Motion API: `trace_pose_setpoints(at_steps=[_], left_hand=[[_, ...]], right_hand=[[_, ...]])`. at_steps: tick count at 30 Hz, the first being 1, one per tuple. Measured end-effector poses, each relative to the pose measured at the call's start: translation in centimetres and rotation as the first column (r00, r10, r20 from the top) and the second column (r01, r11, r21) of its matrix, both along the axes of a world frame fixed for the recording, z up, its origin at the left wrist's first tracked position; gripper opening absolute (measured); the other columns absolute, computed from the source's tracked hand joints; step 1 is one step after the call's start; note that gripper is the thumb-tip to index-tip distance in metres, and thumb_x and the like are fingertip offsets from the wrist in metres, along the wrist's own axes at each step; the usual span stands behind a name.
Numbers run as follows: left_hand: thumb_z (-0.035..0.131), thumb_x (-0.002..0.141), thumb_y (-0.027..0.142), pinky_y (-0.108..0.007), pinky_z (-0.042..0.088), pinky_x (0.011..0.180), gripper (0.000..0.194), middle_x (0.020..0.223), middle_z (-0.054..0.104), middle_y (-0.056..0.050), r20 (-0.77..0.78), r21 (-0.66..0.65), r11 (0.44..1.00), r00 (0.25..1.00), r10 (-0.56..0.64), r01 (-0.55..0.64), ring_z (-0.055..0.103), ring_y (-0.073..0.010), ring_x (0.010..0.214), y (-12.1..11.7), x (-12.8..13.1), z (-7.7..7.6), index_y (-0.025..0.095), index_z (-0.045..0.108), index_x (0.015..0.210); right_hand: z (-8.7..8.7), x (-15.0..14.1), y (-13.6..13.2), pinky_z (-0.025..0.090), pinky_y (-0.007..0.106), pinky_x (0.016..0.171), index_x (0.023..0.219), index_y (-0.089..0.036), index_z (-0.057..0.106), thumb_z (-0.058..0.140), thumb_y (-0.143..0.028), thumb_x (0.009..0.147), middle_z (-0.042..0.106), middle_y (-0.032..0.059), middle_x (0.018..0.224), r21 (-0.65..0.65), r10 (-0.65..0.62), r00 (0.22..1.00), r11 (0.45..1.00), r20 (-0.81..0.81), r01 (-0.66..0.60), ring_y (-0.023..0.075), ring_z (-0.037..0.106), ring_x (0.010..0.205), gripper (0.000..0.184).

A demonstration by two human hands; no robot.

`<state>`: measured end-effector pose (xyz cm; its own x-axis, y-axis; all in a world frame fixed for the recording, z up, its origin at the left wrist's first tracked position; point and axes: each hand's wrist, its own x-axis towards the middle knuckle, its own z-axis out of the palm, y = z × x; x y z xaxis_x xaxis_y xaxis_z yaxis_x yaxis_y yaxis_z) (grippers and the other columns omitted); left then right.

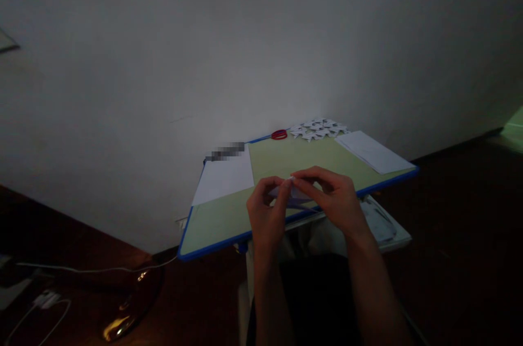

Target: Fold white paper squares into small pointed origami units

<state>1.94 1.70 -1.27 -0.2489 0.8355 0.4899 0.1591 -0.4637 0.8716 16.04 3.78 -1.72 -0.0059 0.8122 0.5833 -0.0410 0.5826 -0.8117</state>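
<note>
Between my two hands is a small piece of white folded paper (299, 195), held above the near edge of the desk. My left hand (267, 205) pinches it from the left, thumb and fingers closed near its top. From the right, my right hand (332, 193) pinches the same top part, its fingertips almost meeting the left ones. The fingers cover much of the paper, so its full shape is hidden. At the back of the desk lie several small folded white paper pieces (318, 128) in a cluster.
The pale green desk top (220, 226) has a blue rim and stands against a grey wall. White sheets (226, 174) lie at left and a paper stack (376, 152) at right. Red-handled scissors (279, 134) rest at the back. A white cable (98, 269) runs off left.
</note>
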Motion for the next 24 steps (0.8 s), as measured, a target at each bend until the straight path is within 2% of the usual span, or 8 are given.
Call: trace_pose_setpoints(at_steps=[10,18,24], left_hand=[[0.076,0.084,0.034,-0.022,0.049,0.064,0.017,0.081,0.071,-0.002,0.005,-0.005,1.000,1.000,0.011,-0.011,0.065,-0.0141,0.073,-0.07,0.15,-0.11,0.018,0.070,0.085],[0.076,0.085,0.033,-0.022,0.050,0.064,0.017,0.082,0.071,-0.002,-0.033,0.014,1.000,0.999,0.002,-0.002,0.065,-0.0144,0.074,-0.33,0.28,0.23,0.018,0.069,0.085],[0.082,0.080,0.033,-0.024,0.054,0.068,0.030,0.095,0.074,-0.003,0.015,-0.019,0.996,0.996,-0.089,0.089,0.070,-0.0156,0.078,-0.93,0.02,0.39,0.021,0.069,0.105]], right_hand=[[0.05,0.06,-0.15,0.052,0.034,0.078,0.094,-0.023,0.078,0.074,-0.027,0.088,0.075,0.0037,0.089,0.014,-0.012,1.000,1.000,0.018,0.012,0.0203,0.067,0.083,0.009],[0.66,-0.12,-0.52,0.050,0.032,0.075,0.090,-0.022,0.073,0.068,-0.024,0.092,0.073,0.0020,0.085,0.139,-0.156,0.981,0.980,0.115,0.139,0.0186,0.065,0.079,0.006],[0.63,-0.11,-0.71,0.050,0.032,0.075,0.091,-0.024,0.069,0.062,-0.025,0.095,0.071,0.0013,0.087,0.180,-0.199,0.974,0.968,0.107,0.178,0.0191,0.065,0.081,0.008]])
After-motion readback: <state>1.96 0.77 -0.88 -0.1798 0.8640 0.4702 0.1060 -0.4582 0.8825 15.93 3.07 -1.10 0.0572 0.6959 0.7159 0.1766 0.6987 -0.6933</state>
